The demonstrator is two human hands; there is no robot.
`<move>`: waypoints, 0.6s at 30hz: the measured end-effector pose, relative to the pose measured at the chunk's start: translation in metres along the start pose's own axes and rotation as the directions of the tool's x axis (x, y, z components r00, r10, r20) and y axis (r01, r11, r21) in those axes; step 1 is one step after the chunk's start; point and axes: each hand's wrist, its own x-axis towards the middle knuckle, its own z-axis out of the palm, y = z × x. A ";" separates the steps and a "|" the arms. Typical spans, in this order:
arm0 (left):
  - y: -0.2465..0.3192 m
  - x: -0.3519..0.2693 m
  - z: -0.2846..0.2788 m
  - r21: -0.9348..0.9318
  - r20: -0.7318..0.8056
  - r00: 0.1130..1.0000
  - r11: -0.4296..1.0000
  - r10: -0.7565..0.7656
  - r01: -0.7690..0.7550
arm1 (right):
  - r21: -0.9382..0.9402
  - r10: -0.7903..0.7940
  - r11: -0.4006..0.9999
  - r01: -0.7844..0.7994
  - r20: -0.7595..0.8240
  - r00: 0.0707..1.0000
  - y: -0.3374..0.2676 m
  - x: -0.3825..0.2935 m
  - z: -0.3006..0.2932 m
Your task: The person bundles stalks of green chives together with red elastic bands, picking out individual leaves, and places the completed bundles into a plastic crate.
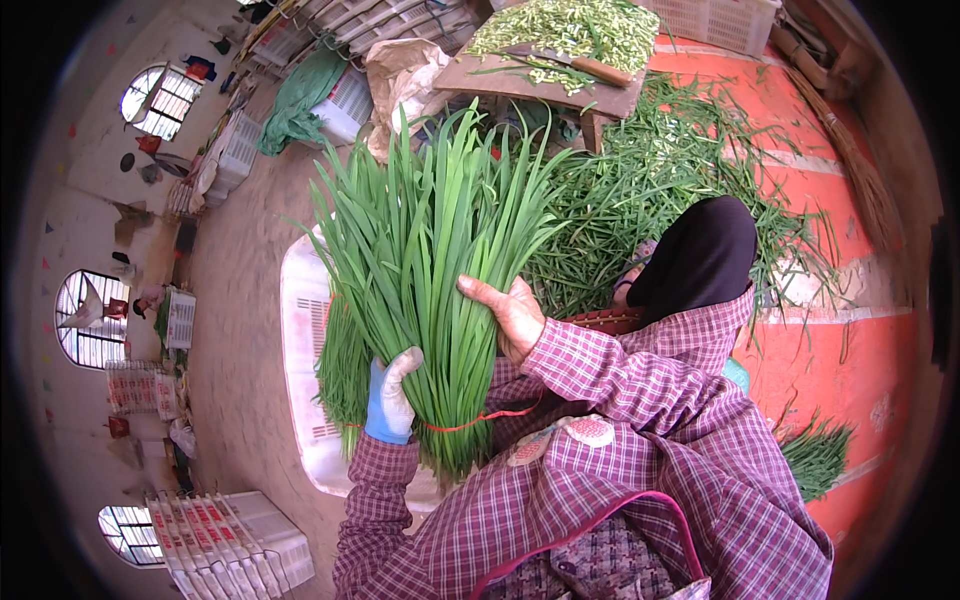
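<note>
A large bunch of flat green leaves, probably garlic chives (435,277), fans upward before me, and both hands hold it. Around its lower end runs a red tie (461,426), one tail of which trails to the right. My left hand (391,394), in a white and blue work glove, grips the bunch low on its left side. My bare right hand (510,311) clasps the right side higher up, thumb across the leaves; its other fingers are mostly hidden. Below and to the left, another green bunch (341,375) lies in a white plastic crate (294,300).
A low wooden table (480,79) bears chopped pale stems (562,30) and a knife (592,69). Loose leaves (615,210) cover the red floor sheet (825,375) by my knee. A broom (847,150) lies at right. Stacked crates (240,544) stand lower left; a person (150,300) is far left.
</note>
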 end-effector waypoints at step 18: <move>0.011 -0.010 0.047 0.109 -0.001 1.000 0.994 0.026 -0.026 | -0.636 -0.446 -0.445 0.631 0.768 0.460 -0.132 0.008 0.030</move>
